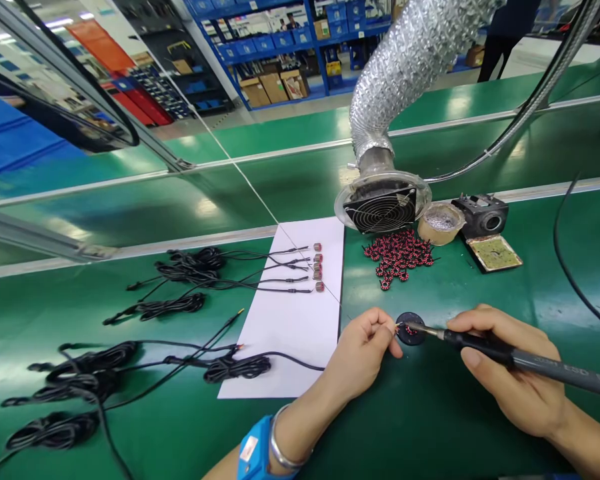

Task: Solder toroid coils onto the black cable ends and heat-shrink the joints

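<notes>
My right hand (517,377) grips a soldering iron (535,363) by its dark handle. The iron's tip reaches over a small round black holder (411,337), on which a small red part sits. My left hand (367,347) is closed in a pinch at the holder's left edge, with fine wire ends showing at its fingertips. A thin wire strand (253,190) slants down from above to this hand. One black cable (293,360) runs under the left wrist; whether its end is also in the fingers is hidden.
A white sheet (280,333) bears cable ends beside small round parts (318,267). Coiled black cables (80,373) lie left. Behind the holder are a pile of red-black parts (400,253), a fume extractor hood (380,207), a tip-cleaner tub (440,223) and a sponge tray (495,253).
</notes>
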Motion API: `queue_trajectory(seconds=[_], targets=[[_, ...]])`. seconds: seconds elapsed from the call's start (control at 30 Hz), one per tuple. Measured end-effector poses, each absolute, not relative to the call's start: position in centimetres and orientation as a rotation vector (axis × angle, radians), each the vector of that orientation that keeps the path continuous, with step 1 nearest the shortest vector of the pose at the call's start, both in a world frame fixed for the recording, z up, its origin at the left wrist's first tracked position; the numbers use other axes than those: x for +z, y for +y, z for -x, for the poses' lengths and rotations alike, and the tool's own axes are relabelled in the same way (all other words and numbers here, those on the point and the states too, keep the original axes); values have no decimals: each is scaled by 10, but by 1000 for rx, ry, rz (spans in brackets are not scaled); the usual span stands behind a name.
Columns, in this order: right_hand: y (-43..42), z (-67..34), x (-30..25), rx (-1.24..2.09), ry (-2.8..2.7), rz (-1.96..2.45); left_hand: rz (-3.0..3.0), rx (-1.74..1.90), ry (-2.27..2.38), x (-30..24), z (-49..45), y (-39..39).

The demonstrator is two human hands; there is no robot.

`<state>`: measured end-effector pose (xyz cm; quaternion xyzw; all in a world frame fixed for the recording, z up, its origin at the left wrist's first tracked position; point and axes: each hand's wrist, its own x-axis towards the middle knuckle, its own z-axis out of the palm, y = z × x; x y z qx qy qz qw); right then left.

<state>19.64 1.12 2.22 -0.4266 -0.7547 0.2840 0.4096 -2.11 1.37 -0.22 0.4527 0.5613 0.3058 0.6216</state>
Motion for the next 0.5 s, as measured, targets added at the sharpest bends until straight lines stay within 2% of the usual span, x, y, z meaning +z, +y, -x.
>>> queue_trajectory(seconds=[0.5], targets=[[18,-190,26,696,-1950,1068,-1058,667,1299,1,22,15]])
